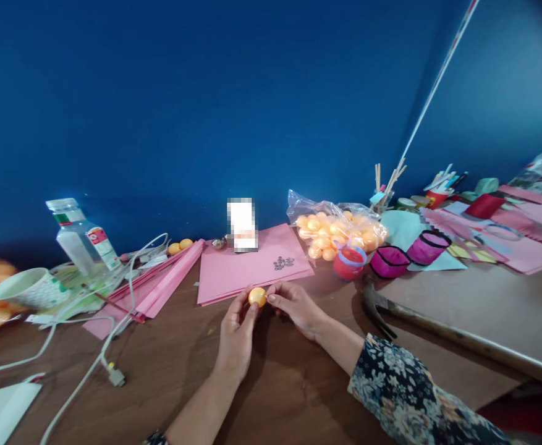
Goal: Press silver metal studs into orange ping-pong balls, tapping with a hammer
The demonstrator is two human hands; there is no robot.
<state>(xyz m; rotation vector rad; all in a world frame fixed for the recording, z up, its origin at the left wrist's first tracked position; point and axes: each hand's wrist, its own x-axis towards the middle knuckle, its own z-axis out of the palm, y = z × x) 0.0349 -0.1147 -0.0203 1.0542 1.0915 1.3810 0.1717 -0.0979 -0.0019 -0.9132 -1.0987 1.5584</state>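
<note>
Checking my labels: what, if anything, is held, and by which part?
The left grip holds an orange ball by its left side; whether the right grip, at the ball's right edge, holds anything is unclear.

We see smooth, glossy plastic in the ball (257, 297) and crinkled, shiny plastic in the bag (305, 206). The sheets (238, 272) look like matt paper to us, the hammer head (371, 301) dark metal, and our sleeve (400, 383) printed cloth. We find a faint sheen on the wood table (298, 389).
</note>
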